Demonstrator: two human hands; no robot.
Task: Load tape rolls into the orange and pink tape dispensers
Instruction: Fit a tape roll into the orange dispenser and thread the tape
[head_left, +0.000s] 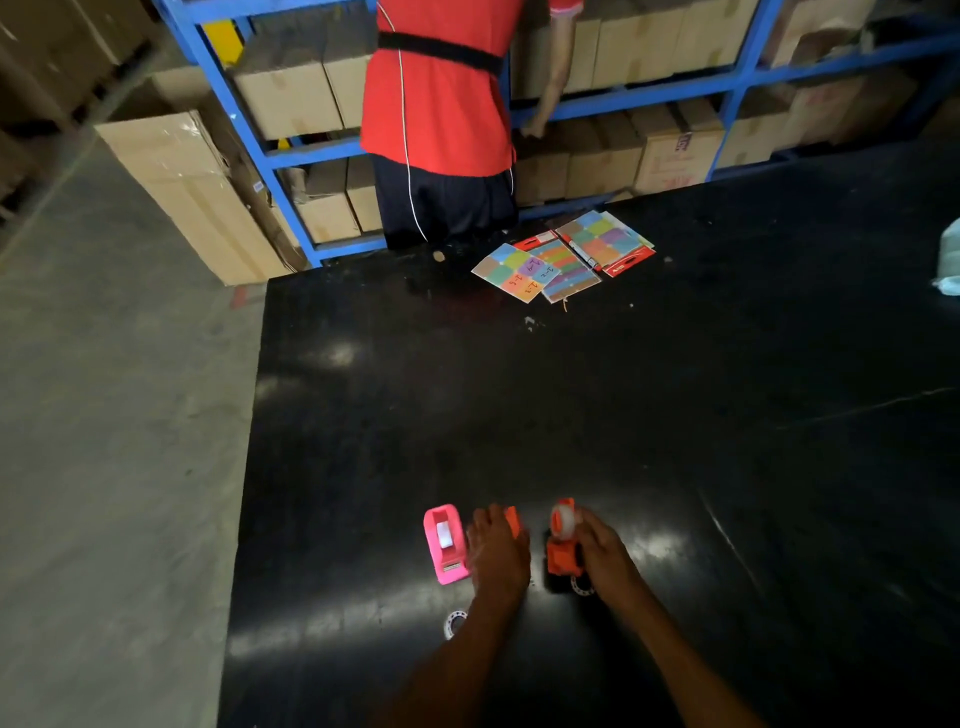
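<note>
A pink tape dispenser (444, 543) lies on the black table (571, 405) near the front, with a white roll in its well. Just right of it my left hand (497, 553) covers an orange piece (512, 521), only its tip showing. An orange dispenser (563, 555) stands further right. My right hand (602, 553) holds a clear tape roll (562, 518) at the top of that dispenser. Two loose tape rolls lie on the table: one (454, 623) beside my left forearm, one (582, 585) under my right hand.
Colourful sticker sheets (563, 257) and a red packet (631, 261) lie at the table's far edge. A person in a red shirt (441, 88) stands there, facing blue shelving (649, 93) full of cardboard boxes. Grey floor (114, 441) lies left of the table. A pale object (949, 260) sits at far right.
</note>
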